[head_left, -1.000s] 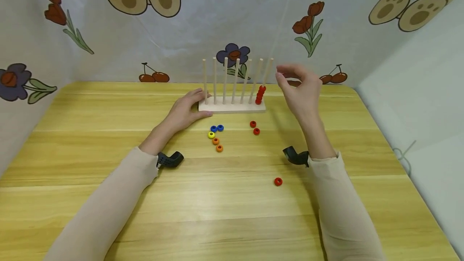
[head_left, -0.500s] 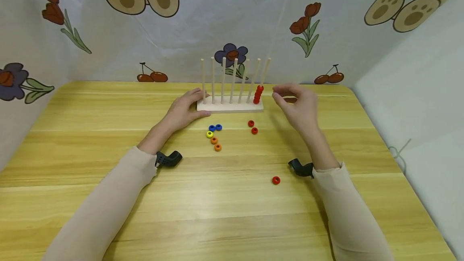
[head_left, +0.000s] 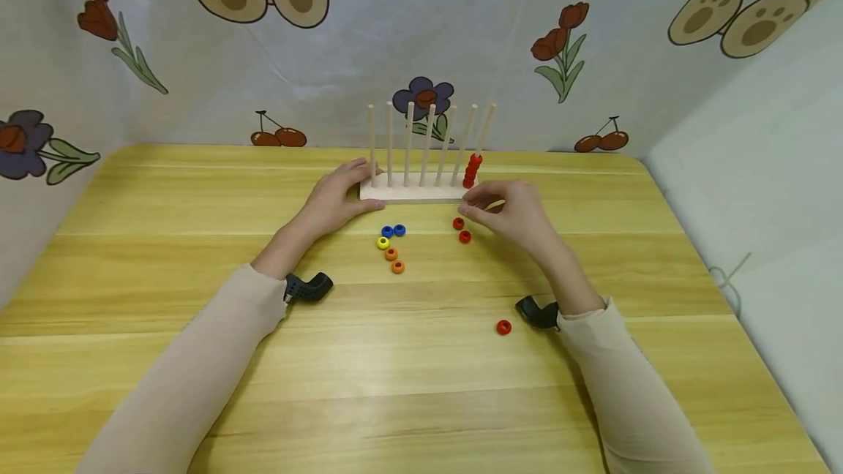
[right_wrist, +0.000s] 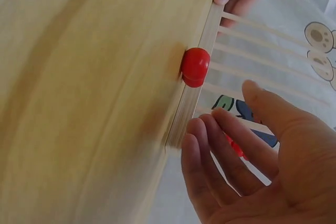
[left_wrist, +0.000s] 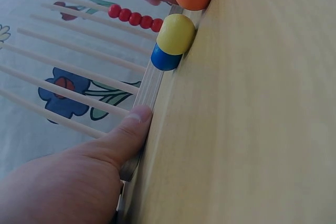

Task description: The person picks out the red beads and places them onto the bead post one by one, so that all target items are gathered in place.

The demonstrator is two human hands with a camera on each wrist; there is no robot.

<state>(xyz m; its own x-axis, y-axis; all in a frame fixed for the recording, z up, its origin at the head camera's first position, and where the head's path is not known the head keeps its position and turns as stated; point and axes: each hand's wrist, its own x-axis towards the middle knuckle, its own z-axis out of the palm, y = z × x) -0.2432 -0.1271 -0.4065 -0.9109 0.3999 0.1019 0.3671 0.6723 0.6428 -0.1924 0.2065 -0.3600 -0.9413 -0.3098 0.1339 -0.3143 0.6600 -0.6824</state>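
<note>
Right hand in close by two red beads, left hand gripping the peg rack!

Nearest me on the counter, a lone red bead sits off by itself. Beyond it I've got two orange beads, a yellow bead and two blue beads in a bent line, with the red pair off to their right. Right there hovers the right hand, fingers loosely curved, a gap showing between thumb and fingertips. Over on the left, the left hand holds the rack's end, thumb at the front edge, fingers round behind. The rack stands toward the counter's far side: seven pegs, a stack of red beads on the rightmost, and the flower-printed cloth behind.
</note>
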